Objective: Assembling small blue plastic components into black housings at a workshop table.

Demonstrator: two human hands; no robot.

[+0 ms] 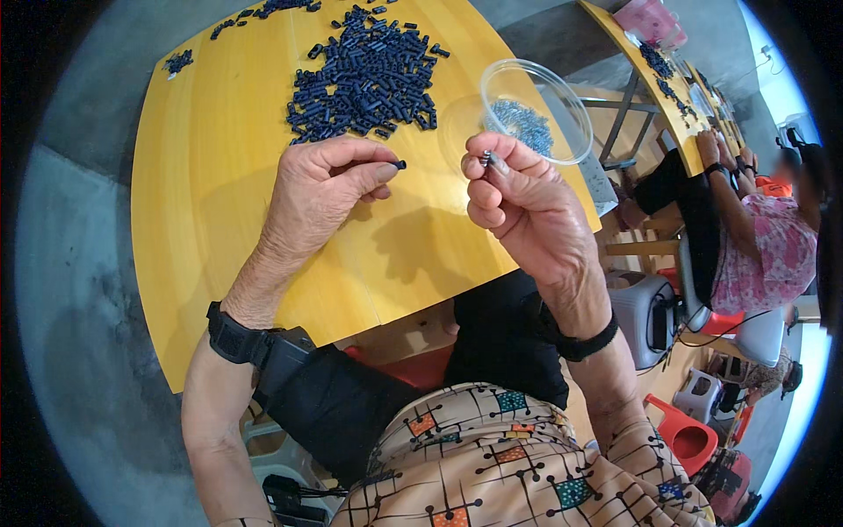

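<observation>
My left hand [320, 189] pinches a small dark blue plastic part [400, 164] between thumb and fingertips, above the yellow table. To its right, my right hand [536, 198] is closed on a tiny silvery metal piece [485, 158] that looks like a screw or a small spring. Beyond both hands spreads a heap of similar dark blue plastic parts [364, 79]. A round clear plastic tub [575, 114] stands just past my right hand and holds many small silvery metal pieces [522, 127].
The yellow table [206, 237] ends near my lap. More dark parts [178, 61] lie along its far left side. To the right, people sit at another table [619, 31] with a pink bin [650, 22]. Stools and a red chair [685, 435] stand behind on the floor.
</observation>
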